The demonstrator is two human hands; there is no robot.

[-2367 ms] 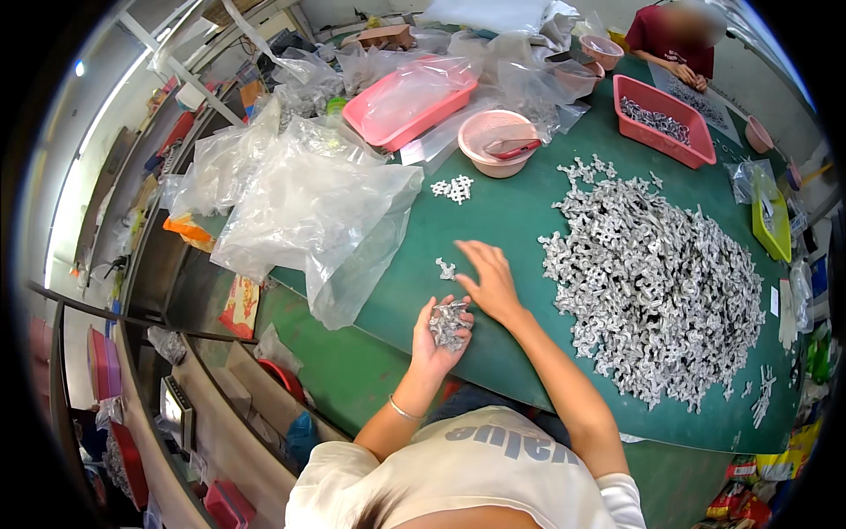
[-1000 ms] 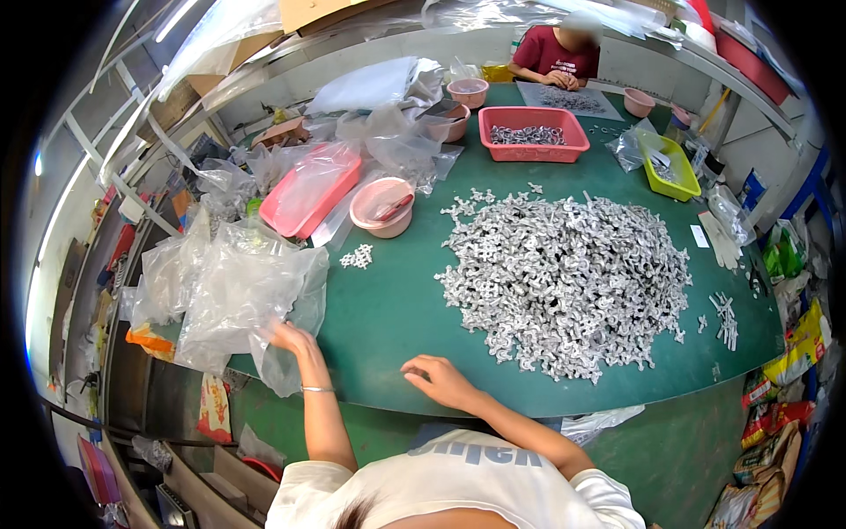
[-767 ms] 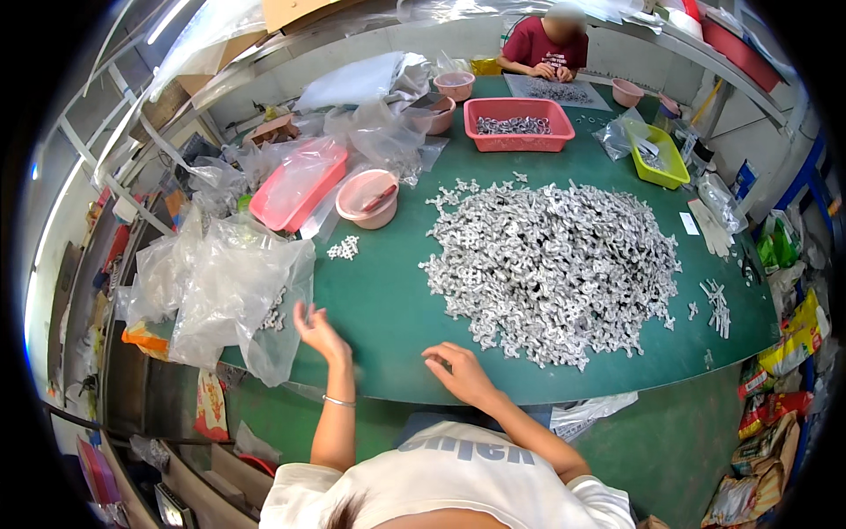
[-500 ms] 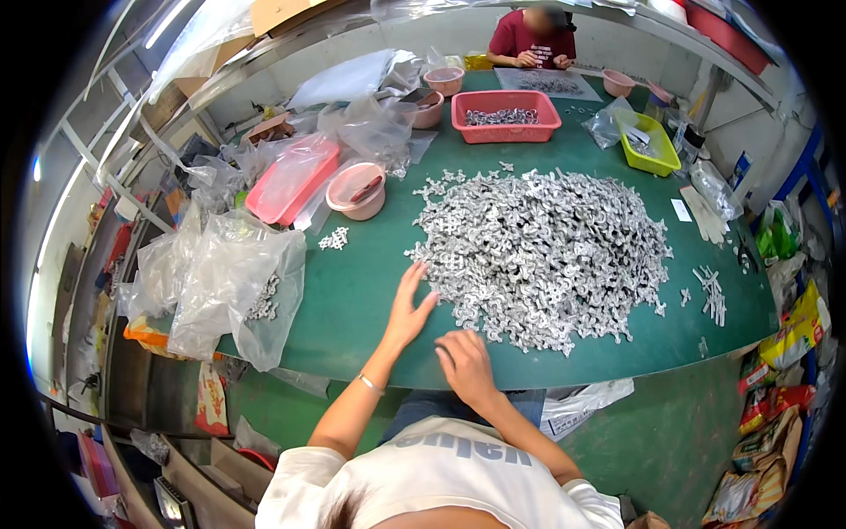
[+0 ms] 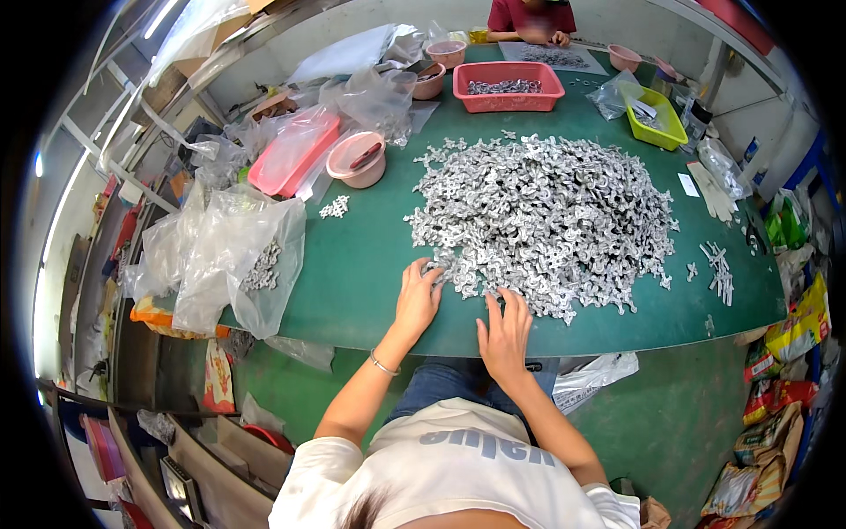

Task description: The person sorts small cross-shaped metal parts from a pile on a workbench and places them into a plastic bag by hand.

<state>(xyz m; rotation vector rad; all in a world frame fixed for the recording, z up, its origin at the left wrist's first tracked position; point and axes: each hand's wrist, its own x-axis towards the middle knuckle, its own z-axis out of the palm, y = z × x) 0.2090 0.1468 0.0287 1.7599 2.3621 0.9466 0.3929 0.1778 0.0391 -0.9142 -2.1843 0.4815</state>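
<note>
A broad heap of small silver-grey metal parts (image 5: 538, 220) lies on the green table (image 5: 352, 282) before me. My left hand (image 5: 418, 298) is at the heap's near left edge, fingers loosely bent and touching the outermost parts. It is open, and I see no part gripped in it. To its right, my right hand (image 5: 507, 337) hovers at the table's near side with its fingers spread. Its fingertips come close to the heap's front edge, and it holds nothing.
Left lie a clear plastic bag (image 5: 225, 256), a small cluster of parts (image 5: 335, 207), a pink bowl (image 5: 357, 167) and a bag-covered pink tray (image 5: 295, 154). Beyond the heap stand a pink basin (image 5: 508, 97) and a yellow-green basket (image 5: 656, 119). A co-worker (image 5: 529, 22) sits opposite. Strips (image 5: 718, 273) lie right.
My left hand has come onto the heap's near left edge, its fingers bending in. My right hand has shifted right and forward, fingers spreading. The view has tilted down slightly.
</note>
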